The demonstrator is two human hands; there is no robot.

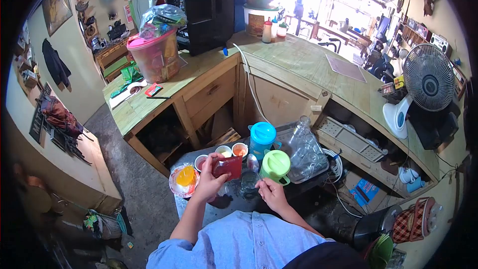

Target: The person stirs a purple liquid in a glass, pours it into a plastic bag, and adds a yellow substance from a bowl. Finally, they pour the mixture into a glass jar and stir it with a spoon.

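Observation:
My left hand (211, 178) is closed on a red sachet (228, 168), held up over the low table. My right hand (272, 192) is pinched round what looks like the handle of a metal spoon (253, 163), its bowl pointing away from me. Beside those fingers is a clear glass (248, 183), partly hidden. A plate (175, 185) with something orange-yellow (185, 175) lies left of my left hand. Small cups (239, 149) stand behind the sachet. A green lidded pitcher (276, 165) and a blue one (262, 138) are near my right hand.
Several clear glass items fill a tray (314, 176) right of the pitchers. The wooden counter (294, 62) bends round in front, bearing a pink-lidded container (154, 60), a black speaker (203, 12) and a fan (428, 77). A white cable (251, 79) hangs down it.

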